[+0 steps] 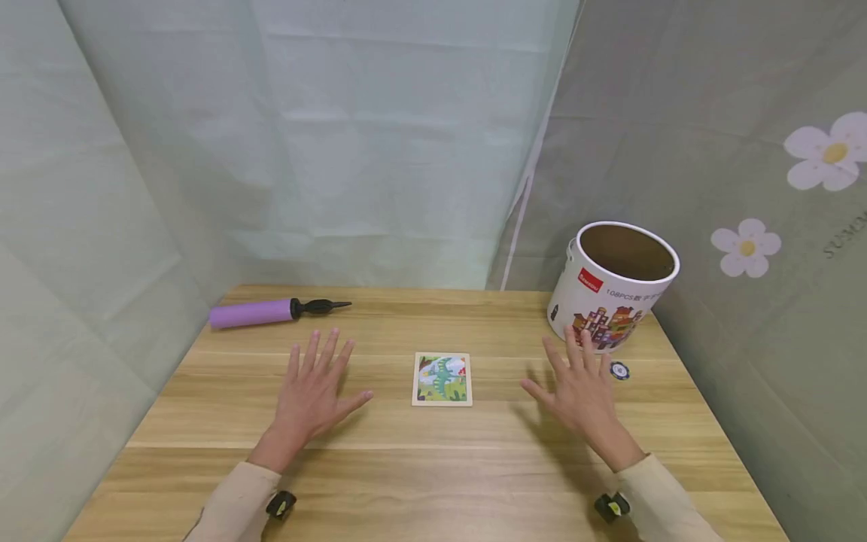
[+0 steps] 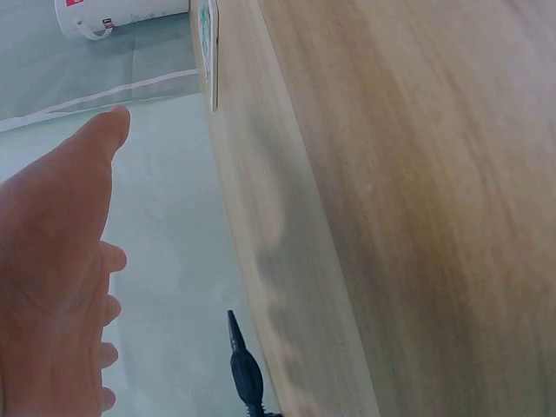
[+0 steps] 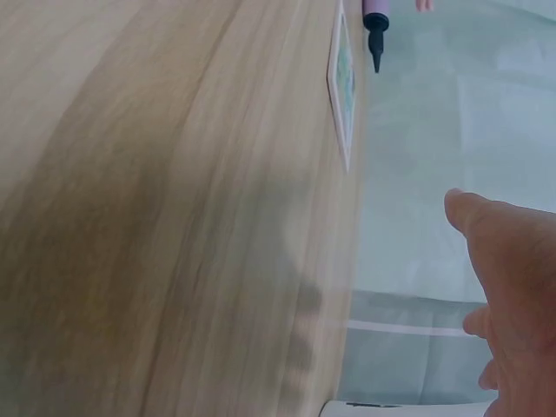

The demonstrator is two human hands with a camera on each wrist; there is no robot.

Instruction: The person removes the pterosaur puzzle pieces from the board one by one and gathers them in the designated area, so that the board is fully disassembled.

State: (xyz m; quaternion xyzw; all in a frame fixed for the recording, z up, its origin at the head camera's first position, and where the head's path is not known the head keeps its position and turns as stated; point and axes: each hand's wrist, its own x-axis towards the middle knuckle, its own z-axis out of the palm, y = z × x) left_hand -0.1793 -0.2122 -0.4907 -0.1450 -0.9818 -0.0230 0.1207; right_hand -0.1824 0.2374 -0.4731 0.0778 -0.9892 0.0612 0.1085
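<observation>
Your left hand (image 1: 313,391) and right hand (image 1: 581,390) hover spread, palms down, above the wooden table (image 1: 433,467), flanking a small picture puzzle (image 1: 442,379); a purple pump (image 1: 271,311) and open canister (image 1: 612,287) stand behind.

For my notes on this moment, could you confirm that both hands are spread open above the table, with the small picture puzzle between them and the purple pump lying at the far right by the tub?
Not quite: the purple pump lies at the far left, away from the tub, as the head view shows. The rest holds: the left hand and right hand are spread open above the table, with the picture puzzle between them.
</observation>
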